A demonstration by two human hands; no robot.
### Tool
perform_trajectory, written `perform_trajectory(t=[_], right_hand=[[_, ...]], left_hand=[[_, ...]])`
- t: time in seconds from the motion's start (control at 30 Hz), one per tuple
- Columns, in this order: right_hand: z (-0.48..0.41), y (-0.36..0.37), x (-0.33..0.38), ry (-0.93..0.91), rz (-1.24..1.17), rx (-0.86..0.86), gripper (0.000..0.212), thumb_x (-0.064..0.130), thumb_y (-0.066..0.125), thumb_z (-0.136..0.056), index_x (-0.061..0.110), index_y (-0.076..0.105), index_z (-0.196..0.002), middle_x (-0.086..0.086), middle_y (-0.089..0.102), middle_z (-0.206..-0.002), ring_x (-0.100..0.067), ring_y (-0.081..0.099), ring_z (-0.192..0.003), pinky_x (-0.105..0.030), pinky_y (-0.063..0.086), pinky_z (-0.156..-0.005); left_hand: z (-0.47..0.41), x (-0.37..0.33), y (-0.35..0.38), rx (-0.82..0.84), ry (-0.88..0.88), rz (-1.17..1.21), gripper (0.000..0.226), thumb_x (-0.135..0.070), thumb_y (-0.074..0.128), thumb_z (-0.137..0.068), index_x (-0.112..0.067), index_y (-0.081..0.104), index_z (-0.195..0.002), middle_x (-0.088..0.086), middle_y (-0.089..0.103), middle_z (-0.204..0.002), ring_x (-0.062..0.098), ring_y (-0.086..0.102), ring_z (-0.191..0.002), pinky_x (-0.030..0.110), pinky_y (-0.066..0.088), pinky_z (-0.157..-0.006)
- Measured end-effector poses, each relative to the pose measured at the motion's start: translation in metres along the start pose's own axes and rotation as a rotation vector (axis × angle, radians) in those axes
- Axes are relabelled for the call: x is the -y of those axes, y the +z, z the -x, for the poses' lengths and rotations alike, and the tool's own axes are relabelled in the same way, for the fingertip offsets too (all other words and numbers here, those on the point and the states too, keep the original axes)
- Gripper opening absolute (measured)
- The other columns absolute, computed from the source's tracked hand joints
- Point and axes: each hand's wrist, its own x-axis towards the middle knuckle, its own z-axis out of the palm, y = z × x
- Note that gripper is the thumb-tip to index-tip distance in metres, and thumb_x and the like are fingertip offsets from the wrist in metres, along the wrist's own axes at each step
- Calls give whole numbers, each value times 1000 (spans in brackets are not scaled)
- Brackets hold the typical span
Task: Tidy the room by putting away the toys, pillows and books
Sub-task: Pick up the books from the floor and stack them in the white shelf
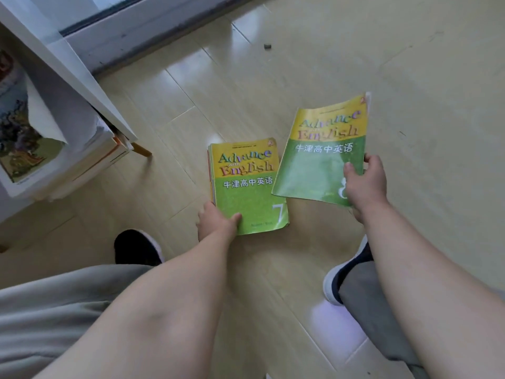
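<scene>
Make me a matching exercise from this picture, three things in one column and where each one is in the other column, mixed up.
Things:
1. book 7
2. book 8
3. small dark object

Places:
A. held up in the right hand
B. alone on the floor near the window track
C. on top of other books, left hand gripping its near corner

Pairs: 1-C, 2-A, 3-B
</scene>
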Motion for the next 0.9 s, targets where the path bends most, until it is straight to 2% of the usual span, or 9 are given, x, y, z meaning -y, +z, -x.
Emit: perform_trajectory(t=[0.13,0.33,0.4,0.5,0.6,0.67,0.77,0.83,0.9], right_hand=[[-4,11,-13,96,-124,-66,22,15,57,-101,13,53,-123,2,62,-95,-7,56,-66,-22,45,-53],[-3,36,-16,200,-250,-82,21,16,55,-103,17,49,-122,7,55,-91,-11,53,-68,-24,44,-57],[0,40,-14,185,-237,-99,21,15,55,-102,16,50,-122,4,57,-94,-14,54,-70,-25,43,-59],[6,40,-14,157,-202,-107,15,15,56,-100,22,50,-113,0,61,-97,-18,56,-72,-26,45,-61],[14,44,-12,142,-167,-52,15,16,56,-100,21,51,-112,-4,63,-101,-25,59,-78,-31,46,-64],[23,48,-11,122,-124,-21,17,16,56,-101,18,53,-118,-3,62,-101,-24,58,-80,-30,44,-67],[38,49,-14,91,-43,19,22,15,54,-103,15,53,-124,-2,60,-102,-23,57,-83,-27,40,-71],[43,52,-19,97,-36,75,27,15,54,-103,15,53,-131,-4,63,-110,-23,59,-90,-28,43,-75],[45,55,-23,129,-56,142,35,16,53,-103,17,52,-139,-2,64,-121,-24,63,-101,-35,52,-86]], left_hand=[[-5,5,-1,-25,-8,42,59,-43,78,-86,-18,52,-132,8,59,-134,35,56,-123,44,47,-101],[-2,-18,-32,-232,-61,38,21,-26,56,-100,-18,49,-118,14,67,-115,37,63,-107,41,45,-85],[1,-29,-48,-272,5,-3,17,-26,49,-104,-19,50,-119,17,67,-111,39,63,-104,39,40,-77],[6,-44,-76,-338,136,39,18,-25,48,-104,-20,55,-120,17,66,-106,40,62,-101,37,39,-75],[11,-59,-106,-489,240,189,15,-22,49,-103,-21,58,-115,5,61,-93,32,57,-88,35,40,-71],[11,-66,-125,-551,290,273,17,-23,50,-102,-23,60,-115,-1,63,-92,28,56,-83,31,40,-70],[8,-73,-143,-480,338,503,14,-22,56,-99,-22,61,-113,-2,68,-97,21,62,-78,26,47,-62],[10,-76,-143,-284,308,734,6,-17,58,-101,-21,57,-106,0,66,-96,15,63,-75,26,53,-52],[15,-78,-131,-74,247,825,11,-14,57,-103,-24,54,-98,-1,63,-95,15,63,-75,29,56,-52]])
